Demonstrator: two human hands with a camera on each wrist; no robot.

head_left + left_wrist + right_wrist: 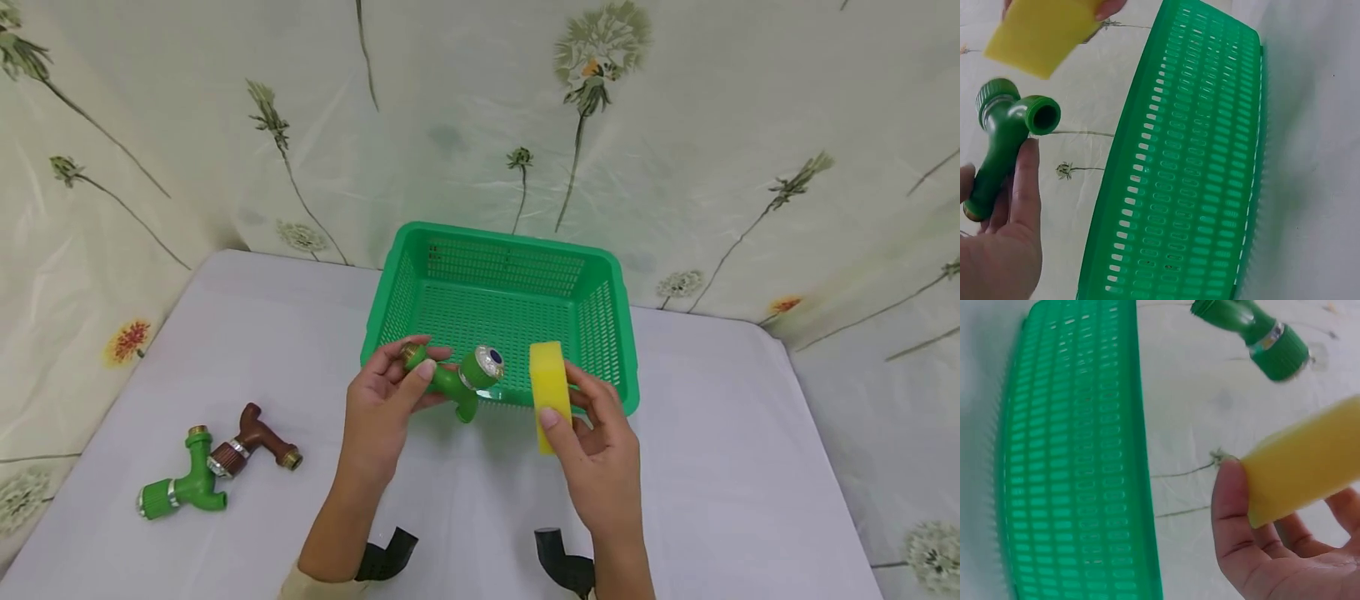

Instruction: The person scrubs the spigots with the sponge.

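Note:
My left hand point(384, 408) grips a green tap point(452, 383) by its brass-threaded inlet end, thumb on top and fingers beneath. The tap's ribbed knob, with a silver rim and dark blue centre, points toward the right hand. In the left wrist view the spout point(1044, 117) of the tap faces the camera. My right hand point(600, 442) holds a yellow sponge point(550, 392) upright between thumb and fingers, a short gap away from the knob. Both hands are raised in front of the green basket point(626, 350), overlapping its near rim in the head view.
On the left of the white-covered table point(720, 467) lie another green tap point(193, 483) and a brown tap point(255, 442), close together. The perforated basket stands at the back, against a floral curtain point(465, 108). Black curved pieces point(390, 554) show beside both wrists.

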